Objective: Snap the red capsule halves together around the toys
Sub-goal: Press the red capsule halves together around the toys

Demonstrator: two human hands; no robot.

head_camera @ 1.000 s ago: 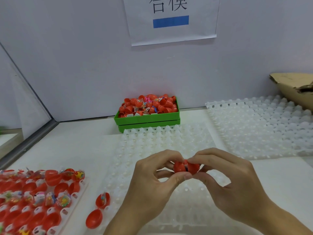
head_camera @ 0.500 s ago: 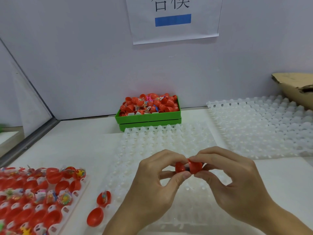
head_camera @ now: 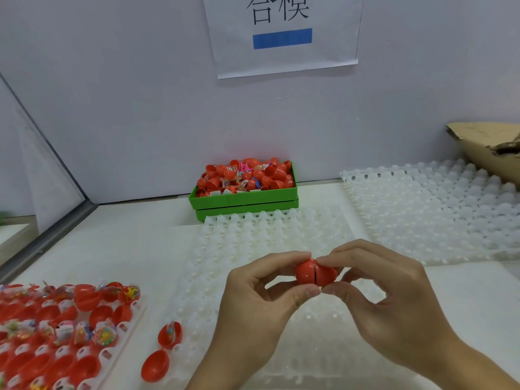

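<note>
A red capsule (head_camera: 315,273) is pinched between both hands above the white dimpled tray (head_camera: 270,237). Its two halves meet with only a thin dark seam between them. My left hand (head_camera: 253,308) grips the left half with thumb and forefinger. My right hand (head_camera: 394,299) grips the right half the same way. Any toy inside is hidden. Two open red halves sit at the tray's front left edge: one holding a toy (head_camera: 170,334), one empty (head_camera: 155,365).
A tray of open red halves and wrapped toys (head_camera: 56,330) lies at the front left. A green bin (head_camera: 244,202) heaped with capsule parts stands against the back wall. Another white dimpled tray (head_camera: 439,209) and a torn cardboard box (head_camera: 489,147) are at the right.
The two halves were apart with a dark gap showing between them; now they are pressed together to a thin seam. Both hands stayed in about the same spot.
</note>
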